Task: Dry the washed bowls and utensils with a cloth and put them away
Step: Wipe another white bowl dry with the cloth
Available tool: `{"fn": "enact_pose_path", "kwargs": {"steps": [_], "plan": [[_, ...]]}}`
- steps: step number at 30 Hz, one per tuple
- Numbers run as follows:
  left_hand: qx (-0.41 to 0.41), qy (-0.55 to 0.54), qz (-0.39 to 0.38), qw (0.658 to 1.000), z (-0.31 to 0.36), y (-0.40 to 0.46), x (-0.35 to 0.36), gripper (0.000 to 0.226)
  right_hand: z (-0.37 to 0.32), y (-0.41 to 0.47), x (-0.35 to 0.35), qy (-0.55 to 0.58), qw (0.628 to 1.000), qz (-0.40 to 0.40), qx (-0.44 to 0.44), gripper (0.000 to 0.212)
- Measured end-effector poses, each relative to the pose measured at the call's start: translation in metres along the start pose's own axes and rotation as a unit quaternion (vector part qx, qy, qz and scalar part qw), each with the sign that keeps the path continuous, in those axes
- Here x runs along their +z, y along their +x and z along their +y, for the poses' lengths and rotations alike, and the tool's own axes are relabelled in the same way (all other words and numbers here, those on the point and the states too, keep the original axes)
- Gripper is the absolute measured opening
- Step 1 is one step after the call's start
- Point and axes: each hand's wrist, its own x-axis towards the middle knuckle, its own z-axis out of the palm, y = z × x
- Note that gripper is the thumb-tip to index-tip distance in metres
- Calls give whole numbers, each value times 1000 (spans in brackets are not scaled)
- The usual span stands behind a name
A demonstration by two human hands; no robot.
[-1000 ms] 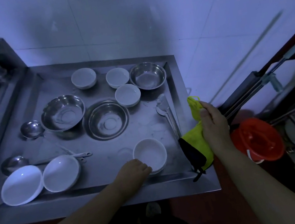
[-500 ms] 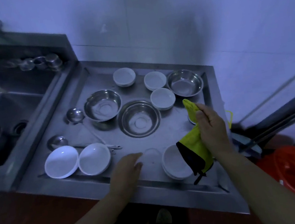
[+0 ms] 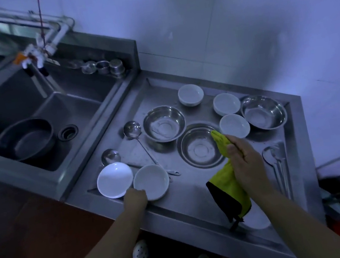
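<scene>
Two hands work over a dim steel counter (image 3: 197, 203) with a raised rim, and the low light flattens plenty of detail. Half hidden beneath the hanging cloth, a white bowl (image 3: 257, 221) shows only a pale sliver by the front rim. The right hand (image 3: 242, 159) grips that yellow cloth (image 3: 227, 184), soft and folded with a black edge, over the steel bowl (image 3: 200, 146) sunk in the middle. The left hand (image 3: 135, 198) curls on the near rim of a shallow white dish (image 3: 151, 181), and whether the fingers wrap under it is hard to tell. Just beside sits a second white dish (image 3: 115, 180), its rim overlapping a ladle (image 3: 110, 156). Another ladle (image 3: 132, 129) lies with its long handle running toward the dishes. Shiny round steel bowls (image 3: 164, 123) and (image 3: 263, 111) appear to hold nothing, as do three small white bowls (image 3: 190, 94), (image 3: 226, 103) and (image 3: 234, 126). Metal spoons (image 3: 275, 164) lie along the right rim, blurred together. Left of the counter, a dark pot (image 3: 24, 139) sits in the sink (image 3: 70, 112). Small metal cups (image 3: 110, 68) line the ledge behind; a plastic tap (image 3: 32, 57) hangs above.
</scene>
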Motion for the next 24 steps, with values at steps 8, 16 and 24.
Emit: {"fn": "enact_pose_path", "kwargs": {"steps": [8, 16, 24], "plan": [[-84, -61, -83, 991, 24, -11, -7, 13, -9, 3, 16, -2, 1000, 12, 18, 23], [55, -30, -176, 982, 84, -13, -56, 13, -27, 10, 38, -6, 1000, 21, -2, 25], [416, 180, -50, 890, 149, -29, -115, 45, -62, 15, 63, -18, 996, 6, -84, 28]]}}
